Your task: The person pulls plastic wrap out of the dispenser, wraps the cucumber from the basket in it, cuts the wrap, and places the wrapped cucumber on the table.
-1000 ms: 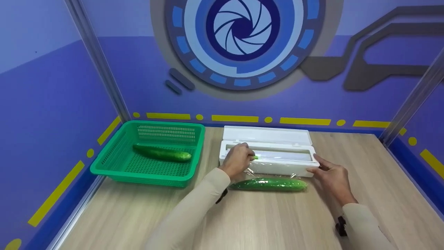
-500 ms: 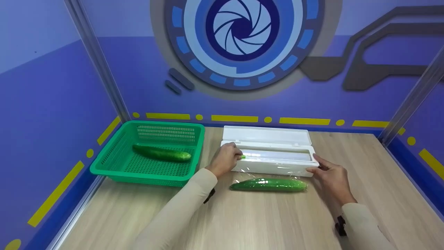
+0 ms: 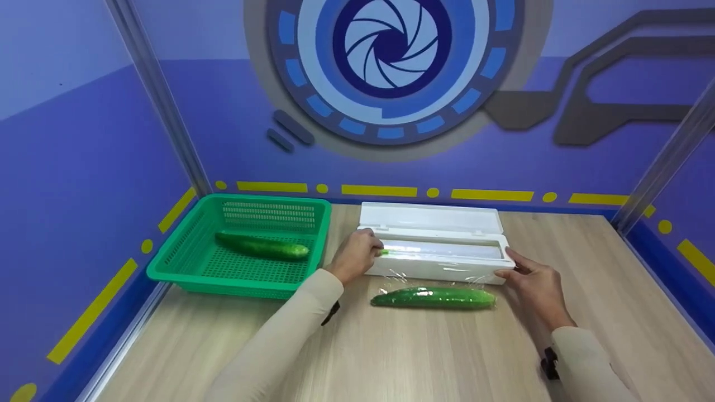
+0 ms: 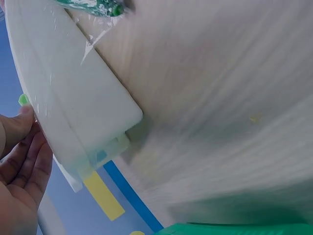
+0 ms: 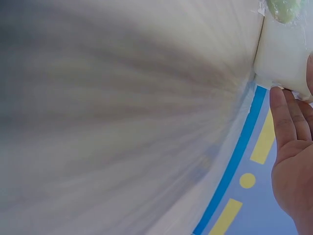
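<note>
A white cling film dispenser (image 3: pixel 435 271) lies on the table with its lid raised at the back, a roll of film (image 3: pixel 447 249) inside. At its left end my left hand (image 3: pixel 354 254) pinches a small green slide cutter (image 3: pixel 384 252), whose green tip also shows beside the thumb in the left wrist view. My right hand (image 3: pixel 536 287) grips the dispenser's right end, thumb at the front and fingers round the side. A cucumber (image 3: pixel 433 298) under clear film lies just in front of the dispenser. Film stretches between the two.
A green plastic basket (image 3: pixel 223 287) stands on the left of the table (image 3: pixel 424 357), holding another cucumber (image 3: pixel 262 247). Blue panels with yellow marks (image 3: pixel 379 191) close off the back and both sides.
My left hand has slid left along the dispenser's front edge with the green slide cutter, stopping near the left end. My right hand and the wrapped cucumber have stayed in place.
</note>
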A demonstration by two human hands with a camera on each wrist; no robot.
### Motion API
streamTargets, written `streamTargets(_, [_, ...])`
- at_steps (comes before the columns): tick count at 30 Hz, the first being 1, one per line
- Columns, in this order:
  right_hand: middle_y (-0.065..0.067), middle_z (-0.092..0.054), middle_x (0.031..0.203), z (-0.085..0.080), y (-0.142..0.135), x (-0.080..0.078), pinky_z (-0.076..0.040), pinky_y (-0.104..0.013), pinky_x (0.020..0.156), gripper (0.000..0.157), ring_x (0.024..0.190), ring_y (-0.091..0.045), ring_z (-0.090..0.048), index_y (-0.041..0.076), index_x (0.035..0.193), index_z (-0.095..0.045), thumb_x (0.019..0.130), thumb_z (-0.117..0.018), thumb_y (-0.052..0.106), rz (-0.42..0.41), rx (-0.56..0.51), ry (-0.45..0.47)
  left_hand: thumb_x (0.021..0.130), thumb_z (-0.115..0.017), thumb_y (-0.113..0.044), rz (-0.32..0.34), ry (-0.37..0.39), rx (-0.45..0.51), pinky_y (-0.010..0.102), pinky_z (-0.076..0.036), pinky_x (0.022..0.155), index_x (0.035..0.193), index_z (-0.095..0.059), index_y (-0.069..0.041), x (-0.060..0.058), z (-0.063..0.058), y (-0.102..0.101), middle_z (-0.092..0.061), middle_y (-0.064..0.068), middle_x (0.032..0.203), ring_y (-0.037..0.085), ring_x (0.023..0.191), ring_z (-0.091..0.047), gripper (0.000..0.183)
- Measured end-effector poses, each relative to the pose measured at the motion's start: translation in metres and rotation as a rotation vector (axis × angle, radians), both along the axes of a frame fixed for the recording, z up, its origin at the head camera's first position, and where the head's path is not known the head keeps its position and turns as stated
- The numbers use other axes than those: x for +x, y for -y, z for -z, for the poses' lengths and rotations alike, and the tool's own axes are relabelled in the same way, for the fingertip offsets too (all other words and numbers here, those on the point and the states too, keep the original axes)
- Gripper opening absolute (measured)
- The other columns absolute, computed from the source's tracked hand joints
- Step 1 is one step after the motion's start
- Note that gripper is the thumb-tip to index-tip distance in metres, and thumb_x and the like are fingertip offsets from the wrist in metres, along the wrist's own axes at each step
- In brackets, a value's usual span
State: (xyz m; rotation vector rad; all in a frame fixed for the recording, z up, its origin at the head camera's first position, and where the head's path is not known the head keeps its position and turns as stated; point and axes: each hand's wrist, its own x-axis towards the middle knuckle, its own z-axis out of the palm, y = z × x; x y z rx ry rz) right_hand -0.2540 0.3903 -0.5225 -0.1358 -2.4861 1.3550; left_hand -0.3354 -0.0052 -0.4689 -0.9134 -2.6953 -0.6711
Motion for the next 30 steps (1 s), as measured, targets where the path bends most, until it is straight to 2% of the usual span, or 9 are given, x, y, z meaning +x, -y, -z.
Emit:
streamTargets(7, [-0.019,-0.062,0.139,-0.001,-0.001,0.001,-0.053,-0.011,0.079,0.066,0.13,-0.035,-0.06,0.007,0.147,-0.06,0.09,-0.088,0.026,0.008,-0.021,0.028,0.099,-0.074,-0.002,-0.009,-0.002,-0.01,0.033,-0.057,0.081,0.103,-0.084,-0.002,-0.002,0.0,0.012,-0.066,0.005,0.09,0.02,0.09,-0.066,0.011])
streamTargets(14, [-0.02,-0.065,0.136,0.0,-0.002,0.001,-0.053,-0.011,0.078,0.063,0.127,-0.034,-0.062,0.006,0.146,-0.061,0.091,-0.088,0.023,0.017,0.012,0.014,0.1,-0.073,0.0,-0.037,0.046,0.053,0.033,-0.057,0.079,0.106,-0.083,-0.001,0.002,0.003,0.019,-0.065,0.006,0.092,0.02,0.09,-0.064,0.012])
streamTargets(21, [-0.02,-0.066,0.134,0.0,-0.002,0.0,-0.049,-0.007,0.079,0.062,0.127,-0.033,-0.061,0.005,0.143,-0.063,0.089,-0.089,0.021,0.015,0.026,-0.023,0.099,-0.073,0.001,-0.063,0.036,0.079,0.034,-0.058,0.084,0.103,-0.082,0.001,0.004,0.002,0.02,-0.068,0.007,0.094,0.021,0.094,-0.067,0.01])
streamTargets(30, [-0.02,-0.067,0.132,0.0,0.0,-0.001,-0.05,-0.008,0.079,0.062,0.125,-0.033,-0.063,0.004,0.143,-0.064,0.089,-0.089,0.02,0.01,0.023,-0.035,0.097,-0.074,0.004,-0.067,0.004,0.072,0.035,-0.059,0.082,0.1,-0.081,0.001,0.003,0.002,0.021,-0.069,0.008,0.093,0.022,0.093,-0.068,0.009])
